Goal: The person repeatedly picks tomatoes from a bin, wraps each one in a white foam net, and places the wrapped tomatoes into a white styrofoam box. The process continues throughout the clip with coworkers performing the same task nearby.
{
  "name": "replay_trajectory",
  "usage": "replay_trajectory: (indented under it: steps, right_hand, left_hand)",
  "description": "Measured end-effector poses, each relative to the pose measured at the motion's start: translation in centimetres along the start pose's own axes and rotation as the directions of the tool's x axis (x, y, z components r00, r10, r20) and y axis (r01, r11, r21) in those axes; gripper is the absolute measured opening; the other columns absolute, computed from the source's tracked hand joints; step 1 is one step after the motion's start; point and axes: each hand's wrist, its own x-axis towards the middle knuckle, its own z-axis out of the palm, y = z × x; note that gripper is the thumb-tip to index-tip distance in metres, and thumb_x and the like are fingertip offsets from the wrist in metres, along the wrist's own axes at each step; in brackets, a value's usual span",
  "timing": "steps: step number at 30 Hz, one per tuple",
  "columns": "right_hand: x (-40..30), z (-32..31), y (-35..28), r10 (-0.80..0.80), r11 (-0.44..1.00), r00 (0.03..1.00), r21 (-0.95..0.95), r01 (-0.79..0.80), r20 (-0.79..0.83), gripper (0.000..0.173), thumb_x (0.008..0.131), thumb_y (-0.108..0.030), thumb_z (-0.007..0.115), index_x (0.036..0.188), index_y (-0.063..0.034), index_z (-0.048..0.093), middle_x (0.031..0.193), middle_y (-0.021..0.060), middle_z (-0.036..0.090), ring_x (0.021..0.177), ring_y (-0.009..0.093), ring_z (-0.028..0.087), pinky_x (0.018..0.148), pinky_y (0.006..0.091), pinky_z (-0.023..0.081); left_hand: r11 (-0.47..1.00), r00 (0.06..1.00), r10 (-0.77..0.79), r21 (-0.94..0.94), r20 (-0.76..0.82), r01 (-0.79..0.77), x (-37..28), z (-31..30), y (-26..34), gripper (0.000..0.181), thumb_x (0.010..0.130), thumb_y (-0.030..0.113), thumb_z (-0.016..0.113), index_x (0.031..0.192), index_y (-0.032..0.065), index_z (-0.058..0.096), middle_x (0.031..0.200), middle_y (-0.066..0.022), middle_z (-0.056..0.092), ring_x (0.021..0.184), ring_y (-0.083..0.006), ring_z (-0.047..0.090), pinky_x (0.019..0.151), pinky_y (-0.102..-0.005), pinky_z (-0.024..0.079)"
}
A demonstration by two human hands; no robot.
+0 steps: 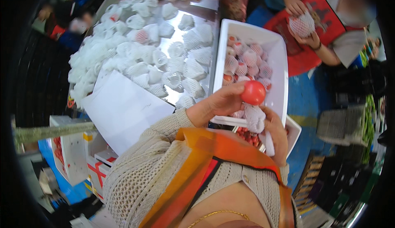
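My left hand (220,102) grips a bare red tomato (253,92) between thumb and fingers. Just below the tomato, my right hand (275,130) holds a white foam net sleeve (255,118); another pale foam piece (269,144) hangs under that palm. The tomato sits outside the sleeve's upper end. Both hands are over the near end of a white foam box (279,58). Inside it lie many net-wrapped tomatoes (249,58), partly hidden by my hands. To the left, loose foam net sleeves (135,52) cover much of a shiny metal table (182,15).
A white sheet (129,110) lies at the table's near edge. Across the box, a co-worker in a red apron (327,12) holds a net-wrapped fruit (302,25). Small red produce (248,137) shows below my hands. White boxes (69,150) stand lower left; a crate (339,124) stands right.
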Motion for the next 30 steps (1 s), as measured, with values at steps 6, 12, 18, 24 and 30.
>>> replay_trajectory:
  steps: [6,12,18,24,30]
  right_hand:
    - [-0.9,1.2,0.6,0.015,0.963,0.999,0.27,-0.006,-0.034,0.035,0.091,-0.015,0.062,0.12,0.0029,0.056,0.096,0.0045,0.065,0.055,0.005,0.045,0.047,0.0198,0.033]
    - [-0.8,2.2,-0.9,-0.129,0.955,0.98,0.246,0.165,-0.153,0.032,0.105,-0.027,0.043,0.114,-0.0001,0.058,0.099,0.0072,0.064,0.067,0.005,0.052,0.054,0.019,0.042]
    - [0.6,3.4,-1.6,-0.147,0.985,0.923,0.029,0.168,-0.355,0.017,0.102,-0.017,0.049,0.105,-0.003,0.059,0.089,0.0018,0.06,0.074,0.007,0.054,0.065,0.0233,0.046]
    - [0.8,1.4,-0.3,-0.47,0.756,0.809,-0.633,0.164,-0.352,0.012,0.095,-0.011,0.061,0.099,0.0004,0.058,0.083,0.0022,0.058,0.073,0.008,0.049,0.064,0.0245,0.042]
    - [1.8,5.4,-1.4,-0.616,0.4,0.787,-0.85,0.342,0.027,0.033,0.086,-0.003,0.071,0.117,0.0022,0.058,0.087,0.0068,0.06,0.07,0.012,0.055,0.066,0.027,0.047]
  left_hand:
    - [0.996,0.998,0.063,0.064,0.024,-0.064,-0.6,-0.7,0.4,0.066,0.08,0.029,0.078,0.135,0.0086,0.047,0.128,-0.0097,0.055,0.119,-0.0243,0.057,0.104,-0.041,0.045]
    - [0.903,0.994,-0.105,0.416,-0.019,0.104,-1.3,-0.5,0.7,0.055,0.082,0.018,0.077,0.129,0.0054,0.052,0.122,-0.0084,0.058,0.114,-0.0196,0.059,0.099,-0.0345,0.049]
    - [0.607,0.992,-0.123,0.789,-0.027,0.096,-0.9,-1.4,0.0,0.059,0.073,0.017,0.083,0.124,0.0064,0.056,0.112,-0.0079,0.063,0.102,-0.0182,0.06,0.09,-0.0328,0.05]
    - [0.281,0.987,0.118,0.957,-0.105,0.068,-0.6,-0.5,-0.9,0.058,0.067,0.018,0.084,0.113,0.0031,0.053,0.111,-0.0173,0.06,0.102,-0.0275,0.06,0.088,-0.0353,0.048]
    - [0.184,0.815,0.558,0.981,-0.155,0.06,0.1,-3.0,-2.7,0.079,0.063,0.013,0.085,0.129,0.0025,0.042,0.108,-0.0169,0.054,0.101,-0.0298,0.058,0.084,-0.0404,0.049]
